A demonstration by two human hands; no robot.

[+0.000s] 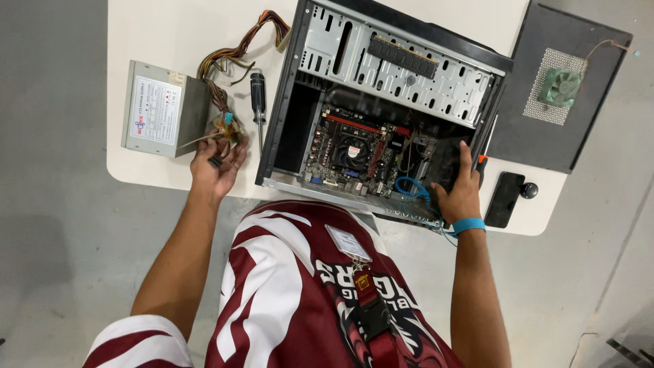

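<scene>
Left hand (pixel 216 165) is lying open, cupping cable connectors (pixel 227 126) beside the power supply (pixel 163 109). Right hand (pixel 458 191) is gripping the open computer case (pixel 381 109) wall; a screwdriver (pixel 257 95) is lying left of the case.

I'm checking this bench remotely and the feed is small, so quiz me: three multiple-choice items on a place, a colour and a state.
1. Where does the screwdriver lie?
A. between the power supply and the computer case
B. inside the case
C. on the floor

2. What colour is the wristband?
A. red
B. blue
C. yellow

3. How is the case?
A. closed
B. open, motherboard showing
C. empty

Answers: 1 A, it lies on the table between them. 2 B, blue on the right hand. 3 B, the board is exposed.
</scene>
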